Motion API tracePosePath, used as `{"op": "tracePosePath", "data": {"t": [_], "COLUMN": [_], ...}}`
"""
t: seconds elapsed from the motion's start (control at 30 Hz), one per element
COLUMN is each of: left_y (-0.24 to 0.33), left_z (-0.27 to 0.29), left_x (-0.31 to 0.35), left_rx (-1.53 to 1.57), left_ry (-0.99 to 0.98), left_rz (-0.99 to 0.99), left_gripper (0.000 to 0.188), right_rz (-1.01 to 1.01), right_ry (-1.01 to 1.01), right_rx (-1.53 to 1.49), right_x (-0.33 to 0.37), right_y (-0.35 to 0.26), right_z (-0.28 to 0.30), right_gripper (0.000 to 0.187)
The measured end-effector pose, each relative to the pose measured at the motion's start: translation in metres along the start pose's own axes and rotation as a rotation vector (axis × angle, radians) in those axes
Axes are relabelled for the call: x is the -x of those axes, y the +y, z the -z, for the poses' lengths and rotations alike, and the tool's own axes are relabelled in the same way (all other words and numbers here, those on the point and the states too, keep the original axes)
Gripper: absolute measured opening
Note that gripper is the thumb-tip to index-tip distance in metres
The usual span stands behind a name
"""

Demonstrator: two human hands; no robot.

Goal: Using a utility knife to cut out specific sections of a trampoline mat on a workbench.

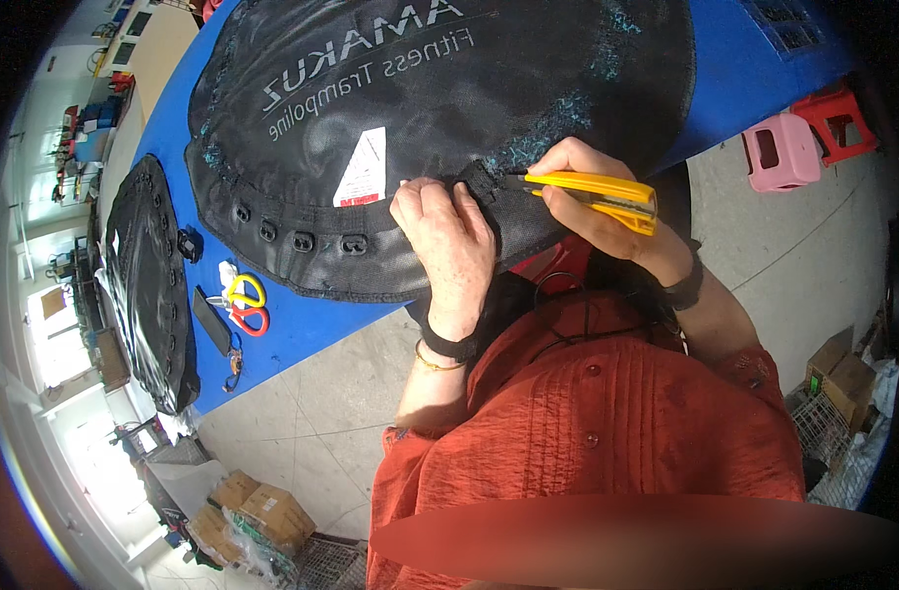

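A round black trampoline mat (410,118) with pale lettering lies across the blue table. My left hand (444,231) rests on its near border, fingers bent and close together, gripping a black webbing strap (479,182) sewn there. In my right hand (607,211) are yellow thread snips (607,192), their dark blades pointing left at the strap. The blade tips are close to the strap; whether they touch it I cannot tell. Loose blue-green thread bits (543,138) are scattered on the mat just beyond. Left of my left hand is a white label (364,167).
Several black plastic buckles (304,242) line the mat's left border. Scissors with yellow and red handles (245,300) lie on the blue table (282,344). Another black mat (149,275) lies at the table's left end. Pink (783,152) and red (835,120) stools stand right.
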State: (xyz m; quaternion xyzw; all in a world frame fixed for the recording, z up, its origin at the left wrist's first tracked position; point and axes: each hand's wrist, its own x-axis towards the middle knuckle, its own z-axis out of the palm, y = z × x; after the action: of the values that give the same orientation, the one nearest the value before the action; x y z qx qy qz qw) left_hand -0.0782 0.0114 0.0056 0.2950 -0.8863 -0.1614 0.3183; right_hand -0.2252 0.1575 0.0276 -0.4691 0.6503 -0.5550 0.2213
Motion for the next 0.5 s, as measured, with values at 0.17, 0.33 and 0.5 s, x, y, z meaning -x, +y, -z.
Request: {"op": "tracePosePath", "data": {"t": [0.17, 0.33, 0.5], "left_y": [-0.0001, -0.0006, 0.0037], "left_z": [0.0016, 0.0021, 0.0020], "left_x": [-0.0003, 0.0003, -0.0006], "left_rx": [0.021, 0.032, 0.053], "left_ry": [-0.013, 0.022, 0.058], "left_rz": [0.009, 0.011, -0.003], "left_gripper": [0.015, 0.021, 0.028], "right_rz": [0.016, 0.046, 0.040], "right_ry": [0.032, 0.035, 0.040], "right_rx": [-0.018, -0.064, -0.044], "right_x": [0.0012, 0.0019, 0.0030], "right_y": [0.0052, 0.0089, 0.0072], "right_z": [-0.0026, -0.0034, -0.0030], "right_gripper": [0.017, 0.018, 0.020]}}
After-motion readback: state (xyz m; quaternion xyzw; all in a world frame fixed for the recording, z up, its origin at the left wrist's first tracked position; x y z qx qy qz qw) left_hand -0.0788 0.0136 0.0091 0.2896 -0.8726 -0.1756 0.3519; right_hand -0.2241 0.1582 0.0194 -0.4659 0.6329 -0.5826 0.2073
